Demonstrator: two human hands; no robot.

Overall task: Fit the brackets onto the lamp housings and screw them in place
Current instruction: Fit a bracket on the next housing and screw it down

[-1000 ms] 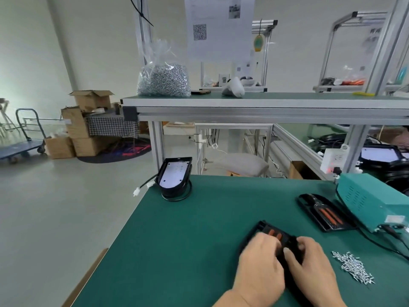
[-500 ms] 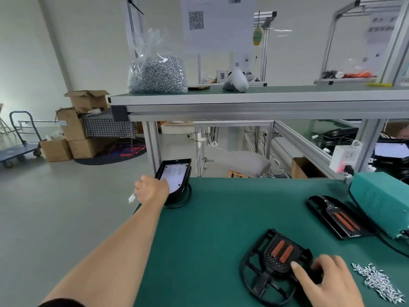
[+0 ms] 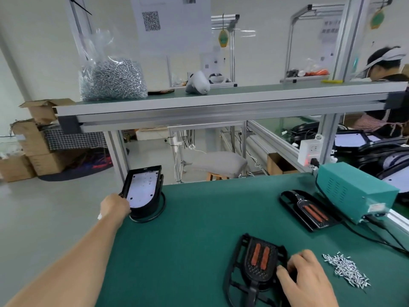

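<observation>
A black lamp housing [image 3: 142, 191] with a white inner plate leans tilted at the table's far left corner, a black cable looped under it. My left hand [image 3: 115, 204] reaches out and grips its lower left edge. Near the front edge lies a black housing with two orange strips, set in a black wire bracket [image 3: 257, 262]. My right hand [image 3: 303, 278] rests on its right side with fingers curled over the rim. Another black piece with orange strips [image 3: 309, 210] lies further back on the right. A pile of small silver screws [image 3: 345, 268] sits right of my right hand.
A teal metal box [image 3: 354, 191] with cables stands at the table's right. An upper shelf [image 3: 221, 100] carries a bag of screws [image 3: 112, 80]. A person works at the bench beyond, at the far right. The floor and cardboard boxes lie left of the green table [image 3: 188, 240].
My left hand left the near housing, stretched to the far left corner and took hold of the leaning housing. My right hand stayed on the near housing.
</observation>
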